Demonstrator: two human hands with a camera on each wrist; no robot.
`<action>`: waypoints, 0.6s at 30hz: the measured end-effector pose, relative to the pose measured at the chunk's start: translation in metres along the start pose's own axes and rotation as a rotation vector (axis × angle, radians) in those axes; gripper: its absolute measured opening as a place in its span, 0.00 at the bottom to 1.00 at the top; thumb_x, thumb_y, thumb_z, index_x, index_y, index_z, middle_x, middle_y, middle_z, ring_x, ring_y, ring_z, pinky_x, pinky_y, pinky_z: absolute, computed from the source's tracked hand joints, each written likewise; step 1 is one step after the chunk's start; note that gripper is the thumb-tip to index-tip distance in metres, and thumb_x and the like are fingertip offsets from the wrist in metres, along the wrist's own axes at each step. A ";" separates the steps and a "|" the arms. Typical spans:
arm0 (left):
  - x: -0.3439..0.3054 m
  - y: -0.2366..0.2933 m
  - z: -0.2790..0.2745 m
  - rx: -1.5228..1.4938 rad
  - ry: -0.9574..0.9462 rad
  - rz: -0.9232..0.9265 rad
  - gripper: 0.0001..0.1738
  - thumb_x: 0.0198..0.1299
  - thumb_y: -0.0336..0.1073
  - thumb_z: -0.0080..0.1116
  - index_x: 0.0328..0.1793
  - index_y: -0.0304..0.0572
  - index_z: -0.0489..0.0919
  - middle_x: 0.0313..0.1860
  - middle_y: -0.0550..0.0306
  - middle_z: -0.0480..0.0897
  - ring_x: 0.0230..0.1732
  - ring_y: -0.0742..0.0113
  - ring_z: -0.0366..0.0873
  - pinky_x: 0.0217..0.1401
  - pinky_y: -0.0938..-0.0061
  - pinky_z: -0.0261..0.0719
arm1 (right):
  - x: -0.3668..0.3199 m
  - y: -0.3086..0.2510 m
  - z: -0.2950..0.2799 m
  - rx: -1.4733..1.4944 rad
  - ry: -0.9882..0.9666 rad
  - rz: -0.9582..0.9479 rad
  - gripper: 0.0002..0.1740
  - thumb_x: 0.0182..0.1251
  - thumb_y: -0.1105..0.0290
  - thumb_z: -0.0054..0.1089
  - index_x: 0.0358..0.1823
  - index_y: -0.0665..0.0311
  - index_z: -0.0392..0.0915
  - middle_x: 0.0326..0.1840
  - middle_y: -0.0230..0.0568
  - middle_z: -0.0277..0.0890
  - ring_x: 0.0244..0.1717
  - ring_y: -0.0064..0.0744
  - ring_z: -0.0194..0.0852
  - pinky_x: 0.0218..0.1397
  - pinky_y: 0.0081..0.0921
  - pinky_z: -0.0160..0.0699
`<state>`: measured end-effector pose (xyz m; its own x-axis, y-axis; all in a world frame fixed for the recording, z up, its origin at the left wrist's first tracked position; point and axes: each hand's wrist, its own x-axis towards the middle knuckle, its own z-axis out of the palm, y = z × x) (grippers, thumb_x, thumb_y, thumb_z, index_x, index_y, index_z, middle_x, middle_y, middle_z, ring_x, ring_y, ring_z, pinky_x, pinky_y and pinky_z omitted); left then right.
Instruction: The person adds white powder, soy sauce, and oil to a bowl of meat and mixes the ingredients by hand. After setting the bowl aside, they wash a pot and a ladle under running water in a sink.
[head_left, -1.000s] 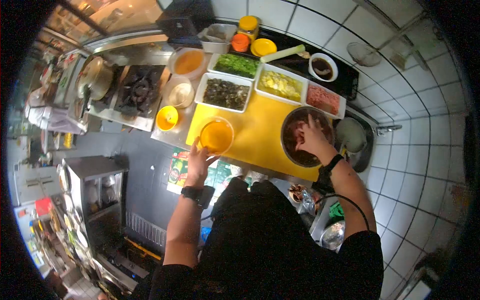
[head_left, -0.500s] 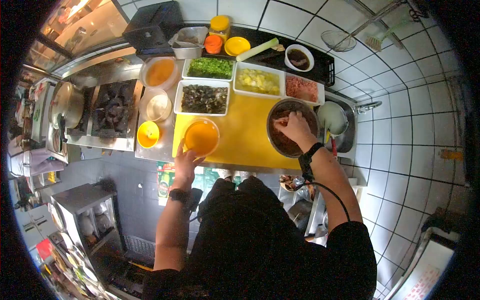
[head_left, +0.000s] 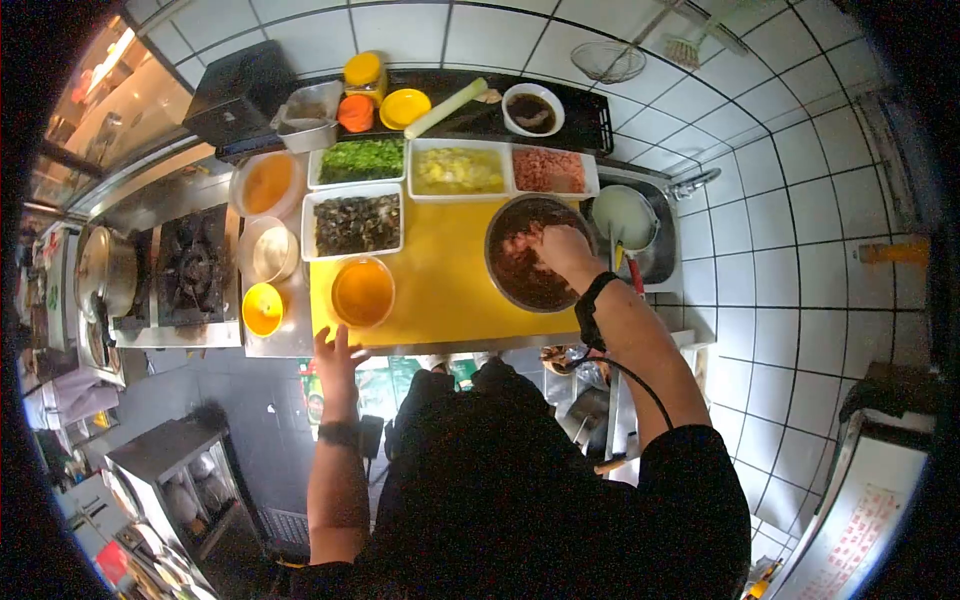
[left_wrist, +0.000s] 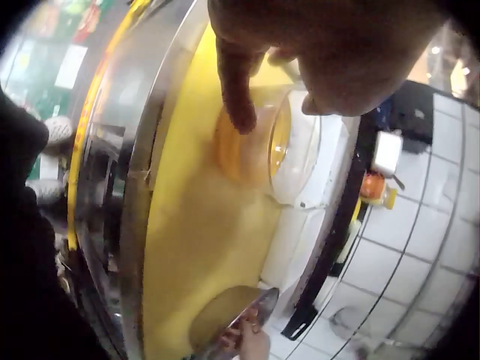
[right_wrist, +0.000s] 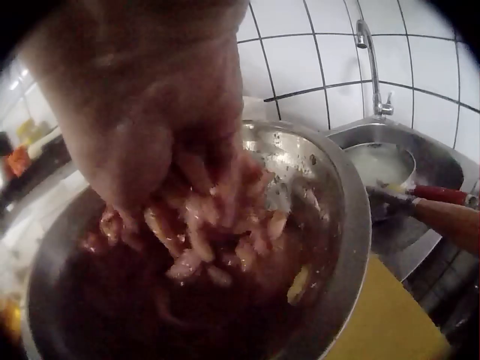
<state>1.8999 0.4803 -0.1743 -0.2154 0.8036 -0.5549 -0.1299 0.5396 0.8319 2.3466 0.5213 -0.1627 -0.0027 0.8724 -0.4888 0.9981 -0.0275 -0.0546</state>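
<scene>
My right hand (head_left: 568,252) is down in a metal bowl (right_wrist: 352,217), its fingers curled around wet pieces of raw meat (right_wrist: 199,232). More meat sits in dark reddish liquid around the fingers, and the fingertips are partly hidden among the pieces. At the board's near left edge is my left hand (head_left: 338,358), fingers spread and holding nothing. Just beyond its fingertips stands a clear bowl of orange liquid (head_left: 363,292) on the yellow cutting board (head_left: 440,290). In the left wrist view, a finger (left_wrist: 238,94) overlaps that bowl.
Behind the board stand white trays of chopped greens (head_left: 360,162), dark pieces (head_left: 357,222), a pale yellow ingredient (head_left: 458,172) and pink diced meat (head_left: 548,170). A sink (right_wrist: 397,232) holding a pot of cloudy liquid (head_left: 625,218) is at right, a gas stove (head_left: 192,265) at left.
My left hand has drawn back from the orange-liquid bowl toward the near edge, fingers spread. My right hand stays in the metal bowl, working the meat. The head view has shifted.
</scene>
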 end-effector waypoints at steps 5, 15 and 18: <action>-0.050 0.008 0.036 0.258 -0.303 -0.011 0.14 0.68 0.33 0.56 0.52 0.28 0.76 0.35 0.50 0.81 0.24 0.66 0.81 0.22 0.74 0.81 | -0.016 0.007 0.037 -0.031 0.084 -0.064 0.39 0.54 0.56 0.73 0.63 0.68 0.68 0.56 0.63 0.75 0.57 0.59 0.77 0.55 0.46 0.81; -0.057 -0.054 0.223 -0.140 -0.781 -0.306 0.34 0.69 0.27 0.55 0.77 0.46 0.54 0.59 0.43 0.77 0.50 0.54 0.83 0.49 0.61 0.89 | 0.002 0.017 -0.003 0.081 -0.140 -0.072 0.19 0.59 0.70 0.64 0.50 0.73 0.78 0.52 0.59 0.79 0.52 0.57 0.80 0.52 0.46 0.83; -0.056 -0.075 0.245 -0.313 -0.649 -0.247 0.35 0.68 0.24 0.51 0.77 0.51 0.54 0.56 0.42 0.78 0.49 0.52 0.84 0.47 0.59 0.90 | -0.015 0.002 0.002 0.120 0.231 -0.203 0.27 0.58 0.70 0.66 0.60 0.70 0.74 0.73 0.60 0.62 0.63 0.67 0.70 0.59 0.51 0.80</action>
<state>2.1587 0.4564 -0.2089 0.4558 0.7071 -0.5406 -0.3896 0.7045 0.5932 2.3482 0.5075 -0.1575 -0.1732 0.9533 -0.2473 0.9644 0.1132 -0.2392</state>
